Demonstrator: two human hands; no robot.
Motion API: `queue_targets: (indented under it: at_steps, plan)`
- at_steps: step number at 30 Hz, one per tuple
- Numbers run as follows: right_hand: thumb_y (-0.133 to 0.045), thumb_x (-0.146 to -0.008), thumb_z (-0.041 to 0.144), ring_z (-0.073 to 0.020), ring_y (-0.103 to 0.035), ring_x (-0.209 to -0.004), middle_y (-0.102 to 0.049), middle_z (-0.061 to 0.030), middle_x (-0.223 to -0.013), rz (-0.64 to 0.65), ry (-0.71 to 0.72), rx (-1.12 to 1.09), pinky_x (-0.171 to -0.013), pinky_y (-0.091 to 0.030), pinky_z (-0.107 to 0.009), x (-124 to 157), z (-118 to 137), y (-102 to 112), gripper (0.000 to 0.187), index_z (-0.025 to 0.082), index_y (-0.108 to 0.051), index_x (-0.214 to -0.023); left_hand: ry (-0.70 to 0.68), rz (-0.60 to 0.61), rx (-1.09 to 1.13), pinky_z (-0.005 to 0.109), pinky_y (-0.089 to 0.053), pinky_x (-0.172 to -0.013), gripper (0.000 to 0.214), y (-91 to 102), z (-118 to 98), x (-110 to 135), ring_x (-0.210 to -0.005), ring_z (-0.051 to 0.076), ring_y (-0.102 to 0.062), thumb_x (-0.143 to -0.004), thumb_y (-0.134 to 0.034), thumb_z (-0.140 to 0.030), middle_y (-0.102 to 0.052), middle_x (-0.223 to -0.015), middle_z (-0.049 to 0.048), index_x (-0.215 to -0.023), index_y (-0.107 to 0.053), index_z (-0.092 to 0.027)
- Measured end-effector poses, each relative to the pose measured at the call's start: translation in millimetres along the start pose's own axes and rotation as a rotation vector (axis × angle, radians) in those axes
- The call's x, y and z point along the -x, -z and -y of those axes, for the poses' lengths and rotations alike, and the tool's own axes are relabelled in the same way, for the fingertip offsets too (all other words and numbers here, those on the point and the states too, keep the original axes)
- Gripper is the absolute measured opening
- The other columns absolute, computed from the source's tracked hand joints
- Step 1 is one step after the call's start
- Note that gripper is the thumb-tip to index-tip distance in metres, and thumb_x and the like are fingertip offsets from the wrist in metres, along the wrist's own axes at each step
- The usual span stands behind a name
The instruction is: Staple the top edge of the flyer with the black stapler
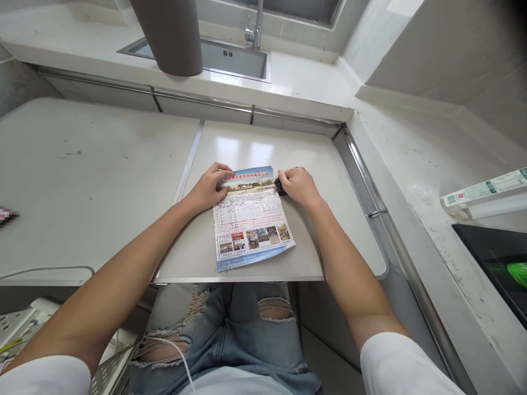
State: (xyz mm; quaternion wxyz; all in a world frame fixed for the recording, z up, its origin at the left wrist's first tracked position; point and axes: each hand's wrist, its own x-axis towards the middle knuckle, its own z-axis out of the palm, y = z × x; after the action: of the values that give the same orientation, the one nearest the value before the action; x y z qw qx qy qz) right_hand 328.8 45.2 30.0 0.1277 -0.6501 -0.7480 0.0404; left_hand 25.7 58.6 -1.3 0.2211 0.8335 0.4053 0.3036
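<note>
A printed paper leaflet [255,219] lies on the white table near its front edge, with a blue band, red lettering and small photos. My left hand [212,186] grips its upper left edge, thumb on the printed face and fingers curled at the top. At the upper right edge, my right hand [298,184] is closed on a small black clip [280,187], which meets the paper's edge. The fingers cover most of the clip, so I cannot tell whether it bites the paper.
Beyond the white table [102,181] is a counter with a steel sink [234,57] and tap [256,33]. A brown cylindrical object [173,38] hangs in front. A metal rail [411,285] borders the right side. A long box [489,186] lies on the right counter.
</note>
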Motion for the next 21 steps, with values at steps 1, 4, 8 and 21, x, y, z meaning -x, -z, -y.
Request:
queue_targets:
  at_steps: [1,4,8,21]
  plan:
    - [-0.036,-0.106,0.037,-0.0218,-0.058,-0.069,-0.070,-0.0113,-0.069,0.007,-0.005,0.018,-0.070,-0.033,-0.033,-0.1,1.0,0.1,0.056,0.020,-0.064,-0.061,-0.004,-0.002,0.000,0.042,-0.059,-0.095,0.042,0.2,0.1,-0.1,-0.116,0.027,-0.064,-0.083,-0.062,-0.011,-0.061,-0.133,0.0109,-0.124,-0.071,-0.020]
    - [-0.035,-0.107,0.034,-0.0242,-0.063,-0.076,-0.075,-0.0142,-0.078,0.018,-0.021,0.062,-0.075,-0.035,-0.034,-0.9,3.2,0.1,0.056,0.018,-0.070,-0.066,0.002,-0.002,0.003,0.043,-0.058,-0.097,0.042,1.4,-0.2,0.1,-0.119,0.028,-0.064,-0.082,-0.063,-0.012,-0.062,-0.132,0.0106,-0.122,-0.072,-0.020]
    - [-0.032,-0.107,0.031,-0.0265,-0.067,-0.084,-0.077,-0.0164,-0.086,0.045,-0.016,0.111,-0.082,-0.036,-0.035,-1.7,5.6,1.5,0.057,0.017,-0.074,-0.072,0.012,0.039,0.022,0.042,-0.059,-0.095,0.043,3.6,-2.1,1.1,-0.116,0.027,-0.065,-0.081,-0.064,-0.014,-0.063,-0.133,0.0099,-0.122,-0.072,-0.021]
    - [-0.028,-0.110,0.031,-0.0306,-0.067,-0.104,-0.079,-0.0188,-0.106,0.127,-0.014,0.203,-0.095,-0.037,-0.040,-0.3,12.2,2.0,0.056,0.015,-0.077,-0.089,0.023,0.060,0.033,0.041,-0.058,-0.091,0.042,3.6,-1.0,1.7,-0.112,0.026,-0.066,-0.082,-0.065,-0.017,-0.064,-0.132,0.0088,-0.123,-0.073,-0.022]
